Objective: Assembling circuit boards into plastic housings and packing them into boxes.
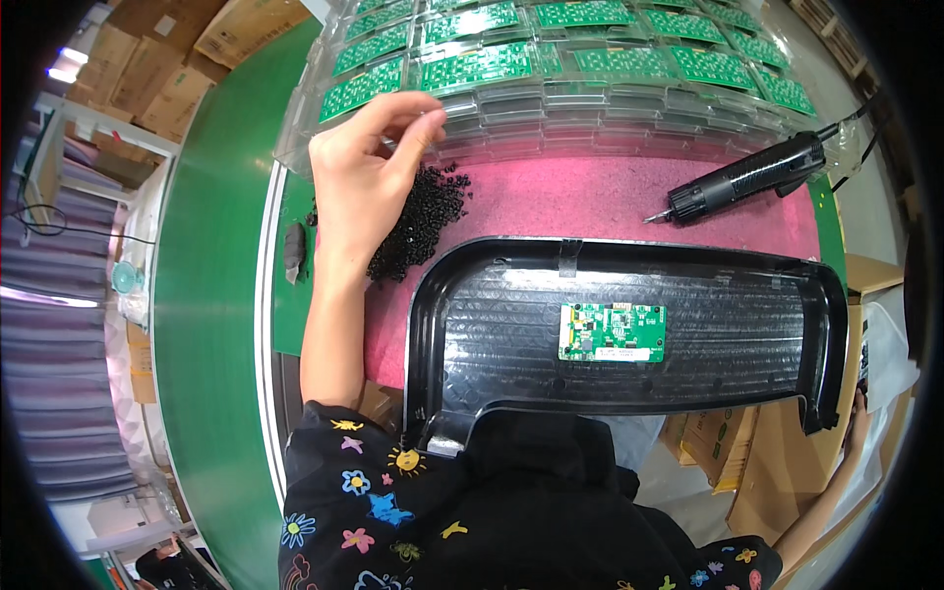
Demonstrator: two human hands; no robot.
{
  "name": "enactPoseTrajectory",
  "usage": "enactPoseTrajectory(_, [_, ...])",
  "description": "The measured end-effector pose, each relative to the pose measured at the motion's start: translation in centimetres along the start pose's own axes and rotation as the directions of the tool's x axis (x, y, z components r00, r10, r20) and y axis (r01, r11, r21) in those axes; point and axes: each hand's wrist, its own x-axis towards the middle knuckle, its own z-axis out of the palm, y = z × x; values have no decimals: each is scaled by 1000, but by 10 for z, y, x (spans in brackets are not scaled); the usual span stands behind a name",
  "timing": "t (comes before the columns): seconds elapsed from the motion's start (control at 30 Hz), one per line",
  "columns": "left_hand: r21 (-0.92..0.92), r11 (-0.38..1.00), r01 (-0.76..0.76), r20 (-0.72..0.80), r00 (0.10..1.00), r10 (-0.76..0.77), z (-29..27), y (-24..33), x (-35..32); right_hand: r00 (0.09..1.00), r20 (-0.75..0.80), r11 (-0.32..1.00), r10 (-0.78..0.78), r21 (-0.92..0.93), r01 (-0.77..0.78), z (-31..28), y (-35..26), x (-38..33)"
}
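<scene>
My left hand point(372, 155) hovers over a pile of small black screws point(423, 221), just in front of the stacked clear trays. Its thumb and index finger come together in a pinch; anything between them is too small to make out. My right hand point(859, 405) reaches out to the far right, beside a white plastic bag point(888, 344) and a cardboard box, with its fingers mostly hidden. Across my front lies a black plastic housing point(501, 339), its hollow side up. A green circuit board point(612, 332) sits inside it, right of the middle.
A black electric screwdriver point(742, 182) lies on the pink mat point(560, 192), bit pointing left, cable leading off right. Clear plastic trays point(551, 123) with several green circuit boards are stacked behind. An open cardboard box point(801, 472) stands at the right. A green surface point(211, 295) runs along the left.
</scene>
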Motion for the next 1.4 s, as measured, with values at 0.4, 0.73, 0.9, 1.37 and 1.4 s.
enactPoseTrajectory(0.4, [681, 731, 40, 354, 857, -376, -10, 1, -14, 996, -88, 997, -29, -73, 23, 2, 4, 1])
enactPoseTrajectory(0.73, [750, 661, 10, 347, 845, -406, -2, 3, -14, 999, -41, 1000, -23, 7, 23, 2, 4, 2])
enactPoseTrajectory(0.9, [756, 654, -29, 356, 857, -373, 1, 0, -17, 1000, -22, 999, -18, 46, 19, 1, 3, 1])
enactPoseTrajectory(1.37, [773, 627, -97, 391, 851, -351, 6, -7, -16, 999, -36, 999, -25, -49, 23, 16, -14, -10])
enactPoseTrajectory(1.4, [765, 637, -94, 384, 861, -334, 5, -7, -16, 998, -65, 998, -6, -69, 2, 16, -14, -10])
